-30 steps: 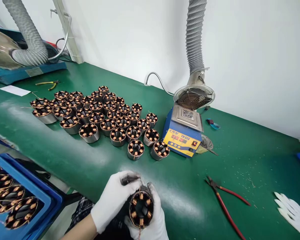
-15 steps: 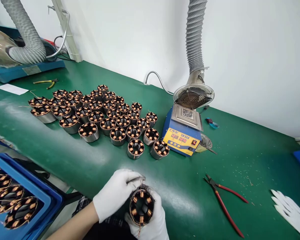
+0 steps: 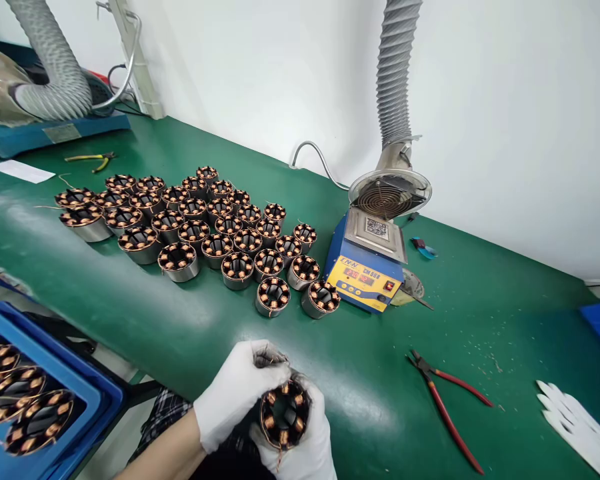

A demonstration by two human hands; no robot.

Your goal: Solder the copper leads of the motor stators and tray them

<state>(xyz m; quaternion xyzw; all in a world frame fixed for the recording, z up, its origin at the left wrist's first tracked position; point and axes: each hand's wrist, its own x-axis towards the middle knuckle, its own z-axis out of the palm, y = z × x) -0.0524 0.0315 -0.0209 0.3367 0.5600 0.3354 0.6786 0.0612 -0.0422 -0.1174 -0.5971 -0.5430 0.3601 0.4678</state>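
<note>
My right hand (image 3: 310,440), in a white glove with darkened fingertips, is wrapped round a motor stator (image 3: 283,437). The stator is a metal ring with copper coils and a black lining, and its open end is turned up towards me. A thin wire end hangs from its near edge. At the far rim, the gloved thumb and fingers of my left hand (image 3: 243,390) are pinched together on the stator's copper wire lead, which they mostly cover. Both hands are just above the near edge of the green bench.
Several finished-looking stators (image 3: 195,231) stand grouped on the bench (image 3: 220,313). Right of them is a blue solder pot (image 3: 365,280) under an exhaust hood (image 3: 390,190). Red-handled cutters (image 3: 447,407) and white gloves (image 3: 577,427) lie rightward. A blue bin (image 3: 93,400) holds more stators.
My left fingers have come down closer over the stator's far rim, hiding the wire lead that stood up there. My right hand keeps the stator in nearly the same place.
</note>
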